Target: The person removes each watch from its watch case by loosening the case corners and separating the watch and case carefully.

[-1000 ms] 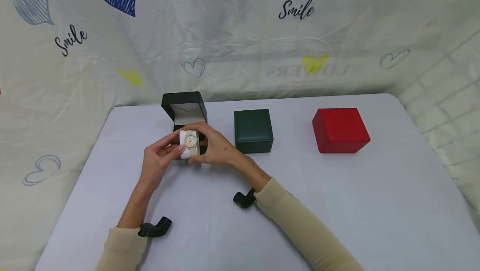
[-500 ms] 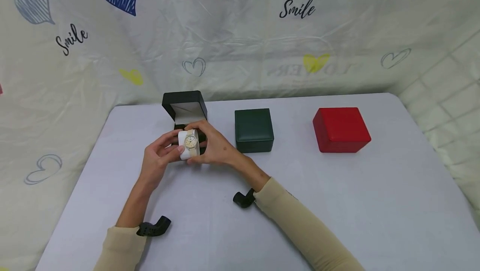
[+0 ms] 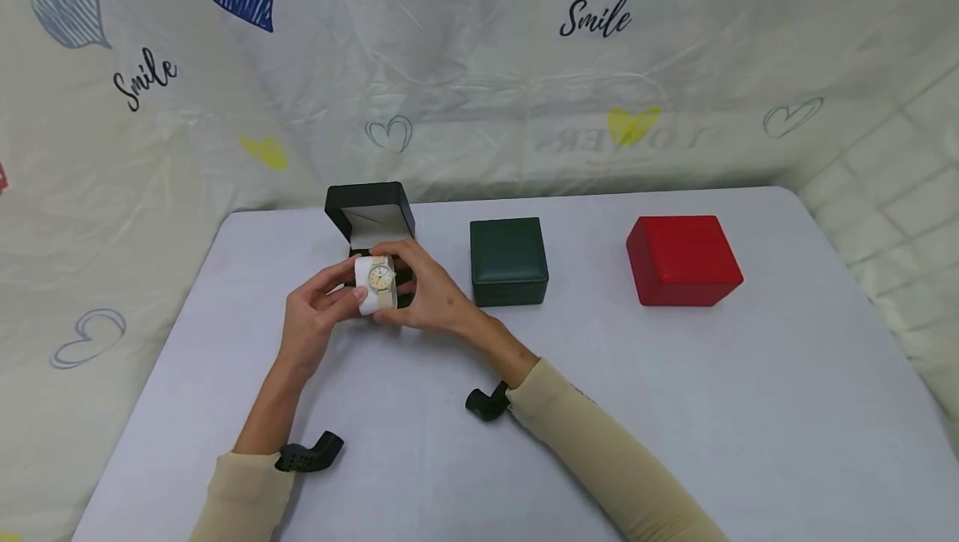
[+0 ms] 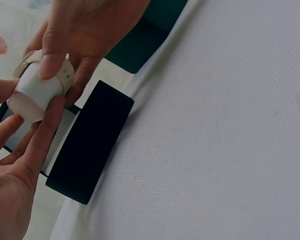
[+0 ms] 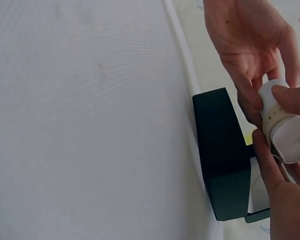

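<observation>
A wristwatch [image 3: 381,277] with a pale face and cream strap is wrapped around a white cushion [image 3: 363,273]. My left hand [image 3: 310,321] pinches the cushion's left end between thumb and fingers. From the other side, my right hand [image 3: 438,296] holds the watch and cushion, its thumb and fingers spread around the strap. Both hands keep it raised over a dark watch box [image 3: 367,196] with its lid up and a light lining. In the left wrist view the box's front [image 4: 90,145] lies below the cushion [image 4: 40,90]; the hands partly hide its inside in the head view.
A closed green box [image 3: 508,263] stands just right of my right hand. Farther right is a closed red box [image 3: 685,259]. A white cloth [image 3: 584,409] covers the table, and a curtain printed with hearts [image 3: 479,67] hangs behind its far edge.
The watch on its cushion has shifted slightly away from me, towards the dark box. Both hands keep their hold, and the boxes stay where they were.
</observation>
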The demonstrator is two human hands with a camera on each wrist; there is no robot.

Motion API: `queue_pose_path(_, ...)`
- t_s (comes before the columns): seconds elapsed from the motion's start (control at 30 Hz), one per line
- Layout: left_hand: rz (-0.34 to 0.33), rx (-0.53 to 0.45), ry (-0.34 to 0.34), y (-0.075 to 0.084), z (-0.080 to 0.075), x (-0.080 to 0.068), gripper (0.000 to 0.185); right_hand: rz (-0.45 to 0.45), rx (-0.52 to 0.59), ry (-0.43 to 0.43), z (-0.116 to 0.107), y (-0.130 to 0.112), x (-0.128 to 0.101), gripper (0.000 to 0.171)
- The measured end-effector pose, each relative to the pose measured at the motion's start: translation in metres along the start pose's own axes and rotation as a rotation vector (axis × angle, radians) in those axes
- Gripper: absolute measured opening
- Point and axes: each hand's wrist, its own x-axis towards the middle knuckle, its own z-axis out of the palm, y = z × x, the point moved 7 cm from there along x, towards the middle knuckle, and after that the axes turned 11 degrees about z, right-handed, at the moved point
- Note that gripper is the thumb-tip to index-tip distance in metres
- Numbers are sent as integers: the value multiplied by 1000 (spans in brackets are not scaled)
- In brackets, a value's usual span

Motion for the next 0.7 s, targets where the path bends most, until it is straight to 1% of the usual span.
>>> queue_pose_path(0.2, 1, 3, 7, 1, 1, 0, 53, 2, 0, 4, -1, -1, -1, 81)
queue_pose_path(0.43, -3, -9, 23, -1, 1, 0, 54, -14, 27, -5, -2, -2, -2, 80)
queue_pose_path(0.7, -3, -8, 19, 0, 1, -1, 55, -13, 23, -24, -2, -4, -2, 79)
